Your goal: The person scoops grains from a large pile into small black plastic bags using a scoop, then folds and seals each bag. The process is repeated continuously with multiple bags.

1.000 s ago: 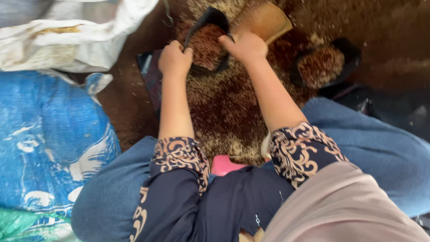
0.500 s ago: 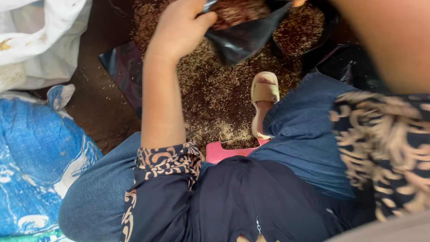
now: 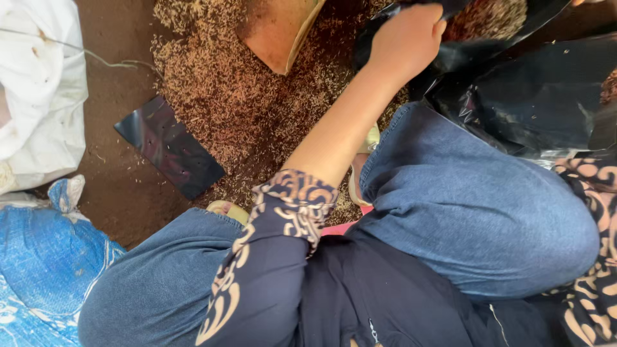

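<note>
Looking from the left edge, we see a white sack (image 3: 38, 96) slumped against the brown dirt floor (image 3: 122, 199), and below it a blue woven sack (image 3: 45, 257). Just right of these a flat black plastic bag (image 3: 168, 146) lies on the floor, its far end at the edge of a wide spread of husks and grain (image 3: 225, 103). At the top, a tan scoop-shaped board (image 3: 279, 29) rests tilted on that spread.

Nearer us, our left knee in blue jeans (image 3: 154, 283) comes in from the lower left, and a dark sleeve with a tan swirl pattern (image 3: 283, 218) runs up from it. Our bare forearm reaches diagonally up to the right, and our left hand (image 3: 406, 40) has its grip closed on the rim of a black plastic bag (image 3: 475, 54) that holds reddish-brown grain (image 3: 491, 18) near the top edge. A pale sandal (image 3: 363, 154) shows between the forearm and our right thigh.

Farther right, more black plastic (image 3: 546, 103) lies crumpled above the right knee. Our right hand (image 3: 585, 2) shows only as a sliver at the top right corner, so we cannot tell how its grip stands. A second patterned sleeve (image 3: 591, 257) fills the right edge.
</note>
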